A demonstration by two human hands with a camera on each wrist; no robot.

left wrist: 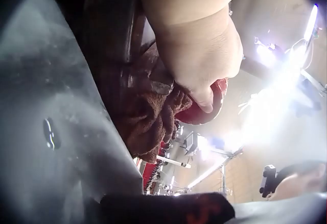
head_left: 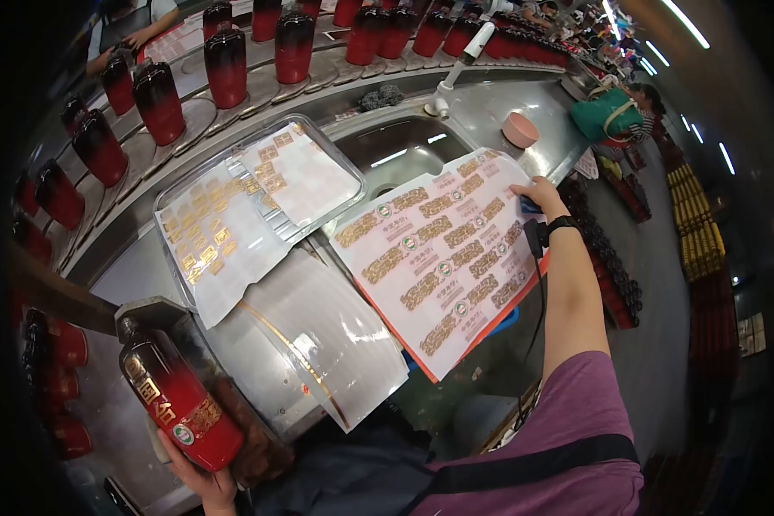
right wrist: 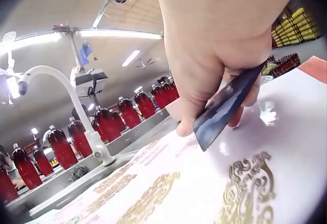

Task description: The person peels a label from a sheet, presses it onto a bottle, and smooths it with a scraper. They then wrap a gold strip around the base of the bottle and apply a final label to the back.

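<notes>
My left hand [head_left: 199, 478] grips the lower end of a red bottle [head_left: 177, 370] that fades to black at the neck. Gold characters, a gold ornament and a small round emblem mark its front. In the left wrist view, the bottle's red base [left wrist: 196, 114] shows under the fingers, beside a brown cloth [left wrist: 145, 124]. My right hand [head_left: 545, 198] pinches a dark blue flat scraper [right wrist: 225, 109] between thumb and fingers. It is over the far right edge of a white sticker sheet [head_left: 443, 297] printed with gold ornaments and round emblems.
Behind the sticker sheet lie a sink [head_left: 396, 146] and a white faucet [head_left: 443, 95]. A metal tray [head_left: 358, 182] bears papers with gold character stickers. A clear plastic sheet [head_left: 344, 331] covers the steel counter. Many bottles [head_left: 225, 69] line a conveyor; a pink bowl [head_left: 519, 129] stands at right.
</notes>
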